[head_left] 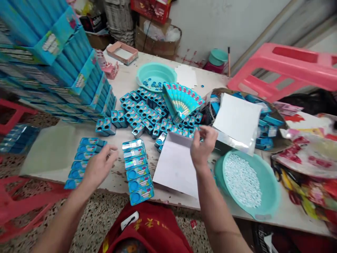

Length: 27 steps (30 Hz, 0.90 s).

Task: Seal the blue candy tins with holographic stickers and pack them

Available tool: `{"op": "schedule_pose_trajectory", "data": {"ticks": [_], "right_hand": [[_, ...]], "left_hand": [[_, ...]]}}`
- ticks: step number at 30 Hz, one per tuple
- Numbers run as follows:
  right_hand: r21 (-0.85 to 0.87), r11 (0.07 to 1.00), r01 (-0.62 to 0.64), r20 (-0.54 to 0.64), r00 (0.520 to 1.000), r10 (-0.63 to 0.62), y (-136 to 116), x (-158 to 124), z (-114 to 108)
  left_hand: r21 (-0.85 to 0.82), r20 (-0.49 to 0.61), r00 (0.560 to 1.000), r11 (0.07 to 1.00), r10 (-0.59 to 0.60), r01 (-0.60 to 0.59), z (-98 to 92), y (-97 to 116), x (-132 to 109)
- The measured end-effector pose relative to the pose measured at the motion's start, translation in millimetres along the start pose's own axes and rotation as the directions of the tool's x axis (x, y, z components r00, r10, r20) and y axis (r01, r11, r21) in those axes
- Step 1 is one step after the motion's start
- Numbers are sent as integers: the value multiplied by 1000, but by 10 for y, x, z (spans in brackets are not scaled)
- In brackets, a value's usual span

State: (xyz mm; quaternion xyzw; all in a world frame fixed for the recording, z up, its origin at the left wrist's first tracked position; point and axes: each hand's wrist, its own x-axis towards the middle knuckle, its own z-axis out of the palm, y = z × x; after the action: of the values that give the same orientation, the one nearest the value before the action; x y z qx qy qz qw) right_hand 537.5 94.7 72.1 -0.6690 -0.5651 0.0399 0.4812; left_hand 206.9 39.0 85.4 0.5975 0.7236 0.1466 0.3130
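My left hand [101, 162] hovers over the right side of a row of small blue boxes [76, 165], its fingers loosely bent and apart, with nothing visible in them. To its right, a second row of blue boxes [138, 172] with round blue windows lies at the table's front edge. My right hand [202, 144] is above the right side of a shallow white cardboard tray [175, 165]. Its fingers are curled but spread from the thumb, and I see nothing between them. Behind both hands lies a pile of blue boxes [143, 110] with dark round holes.
A fanned blue display card [181, 102] rests on the pile. Behind it stands a turquoise basin [156, 70] with blue discs. Another basin [271, 189] holds small white pieces. Stacked full display trays [55, 45] tower at left. A pink stool [284, 66] stands at right.
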Motion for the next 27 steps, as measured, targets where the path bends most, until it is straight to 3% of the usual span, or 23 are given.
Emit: {"op": "schedule_pose_trajectory", "data": {"ticks": [2, 4, 7, 9, 10, 13, 15, 23, 27], "right_hand": [[-156, 988, 8, 86, 996, 6, 433, 306, -34], [-284, 957, 55, 280, 960, 28, 788, 342, 38], [-357, 921, 157, 476, 879, 35, 1111, -21, 219], [-354, 917, 183, 495, 869, 18, 1225, -319, 290], [-345, 920, 186, 487, 873, 6, 1263, -430, 302], [-315, 930, 191, 455, 890, -29, 1317, -550, 284], [-315, 926, 206, 448, 893, -46, 1292, -514, 278], [-334, 893, 303, 528, 844, -89, 1054, -577, 460], [-251, 917, 310, 527, 839, -139, 1034, -644, 374]], "left_hand": [[25, -52, 993, 994, 109, -108, -63, 381, 173], [74, -20, 967, 965, 254, -252, 63, 835, 394], [203, 182, 867, 845, 463, -494, 567, 1434, 786], [288, 345, 807, 764, 480, -578, 995, 1678, 1037], [331, 406, 805, 751, 433, -571, 1198, 1748, 1141], [408, 454, 832, 756, 319, -512, 1648, 1810, 1341], [420, 427, 851, 766, 306, -487, 1785, 1794, 1396], [416, 422, 870, 799, 255, -435, 1829, 1760, 1424], [413, 405, 886, 819, 228, -399, 1859, 1734, 1403]]}}
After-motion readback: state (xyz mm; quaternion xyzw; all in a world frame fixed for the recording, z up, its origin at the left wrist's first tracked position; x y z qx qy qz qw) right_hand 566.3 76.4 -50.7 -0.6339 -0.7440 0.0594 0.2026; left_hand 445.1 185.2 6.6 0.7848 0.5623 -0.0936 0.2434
